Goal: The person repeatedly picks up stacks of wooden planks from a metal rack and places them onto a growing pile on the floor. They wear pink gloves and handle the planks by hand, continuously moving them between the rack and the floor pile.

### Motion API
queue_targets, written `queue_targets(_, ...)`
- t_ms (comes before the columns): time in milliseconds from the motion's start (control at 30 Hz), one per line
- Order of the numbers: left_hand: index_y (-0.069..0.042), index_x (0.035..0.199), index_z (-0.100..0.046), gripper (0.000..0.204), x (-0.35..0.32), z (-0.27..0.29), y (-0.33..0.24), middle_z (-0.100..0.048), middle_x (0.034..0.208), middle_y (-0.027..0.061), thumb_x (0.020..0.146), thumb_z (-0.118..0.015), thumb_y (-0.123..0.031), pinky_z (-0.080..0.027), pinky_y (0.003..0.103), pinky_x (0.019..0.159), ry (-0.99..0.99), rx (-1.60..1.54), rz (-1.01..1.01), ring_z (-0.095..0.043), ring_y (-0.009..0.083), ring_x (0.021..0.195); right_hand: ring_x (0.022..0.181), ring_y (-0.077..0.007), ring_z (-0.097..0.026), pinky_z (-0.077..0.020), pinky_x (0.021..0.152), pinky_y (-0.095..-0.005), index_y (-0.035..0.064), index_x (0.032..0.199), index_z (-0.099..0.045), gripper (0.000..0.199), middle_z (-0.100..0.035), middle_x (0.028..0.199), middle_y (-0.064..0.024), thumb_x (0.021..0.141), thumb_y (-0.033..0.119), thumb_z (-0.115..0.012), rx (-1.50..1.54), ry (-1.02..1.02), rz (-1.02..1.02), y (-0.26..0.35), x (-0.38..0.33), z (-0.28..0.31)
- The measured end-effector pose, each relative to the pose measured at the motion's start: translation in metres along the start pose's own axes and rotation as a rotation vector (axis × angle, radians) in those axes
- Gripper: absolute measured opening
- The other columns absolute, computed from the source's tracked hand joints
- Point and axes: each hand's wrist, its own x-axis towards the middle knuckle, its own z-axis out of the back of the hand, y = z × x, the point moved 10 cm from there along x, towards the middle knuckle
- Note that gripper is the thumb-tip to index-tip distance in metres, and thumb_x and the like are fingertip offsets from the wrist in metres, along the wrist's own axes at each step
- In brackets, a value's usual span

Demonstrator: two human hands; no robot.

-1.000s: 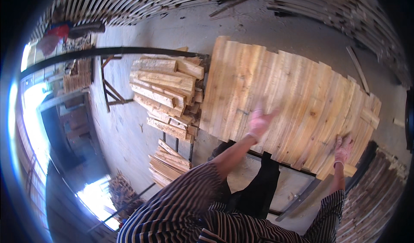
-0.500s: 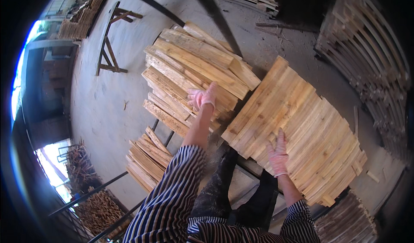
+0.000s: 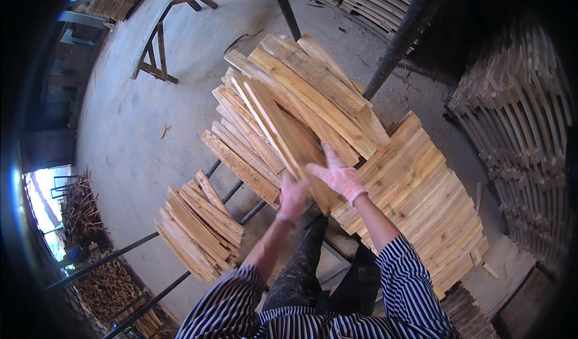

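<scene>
Gripping a bundle of planks (image 3: 283, 128) at its near end: left hand (image 3: 293, 197), in a pale glove, closed around the lower edge; right hand (image 3: 337, 176), gloved the same, laid over the top side with fingers spread and pressed on the wood. Bundle tilted, running up and away from the hands over the big loose pile of planks (image 3: 313, 92), which rested on dark metal rails (image 3: 241, 188). Just right of the hands, a flat stack of pale boards (image 3: 421, 194), laid side by side, edges neat. Lower left, well apart from the hands, a smaller heap of short planks (image 3: 198, 224) across the same rails. Beyond, bare concrete floor (image 3: 138, 134) with a wooden trestle (image 3: 159, 44) at upper left. Along the right rim, rows of thin slats (image 3: 518, 134) stacked on edge. No packages, labels or signs showing anywhere. Striped sleeves (image 3: 409, 291) at the bottom edge.
</scene>
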Motion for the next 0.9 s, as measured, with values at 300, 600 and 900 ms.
queue_targets(300,-0.007,0.143,-0.049,0.066,-0.048,-0.038,0.038,-0.063,0.123,0.0096,0.093,-0.072,-0.044,-0.051,0.04,0.1,0.372,-0.268,0.121,-0.06,0.0235,0.113,0.138,-0.0353,-0.051,-0.0397,0.116,-0.0368,0.0008,0.16,-0.023,0.119,-0.051,0.148,-0.0275,0.069,0.039,-0.09,0.306,0.047,0.086,-0.055,-0.064,-0.043)
queue_targets(600,-0.005,0.14,-0.054,0.079,-0.119,-0.271,-0.084,-0.065,0.127,0.0089,0.078,-0.089,-0.039,-0.052,0.042,0.102,0.886,-0.177,-0.056,-0.062,0.0217,0.116,0.135,-0.0331,-0.053,-0.0455,0.11,-0.0427,0.0138,0.156,-0.031,0.105,-0.051,0.149,-0.0183,0.07,0.034,-0.089,0.161,-0.283,-0.166,-0.14,-0.228,0.127)
queue_targets(900,0.001,0.143,-0.05,0.085,-0.202,-0.47,0.013,-0.061,0.136,0.0143,0.076,-0.087,-0.035,-0.052,0.04,0.104,1.323,0.278,-0.187,-0.061,0.0264,0.122,0.127,-0.035,-0.058,-0.0484,0.105,-0.0398,0.0049,0.15,-0.036,0.099,-0.06,0.133,-0.0241,0.073,0.038,-0.089,0.643,-0.644,-0.02,-0.351,-0.245,0.126)
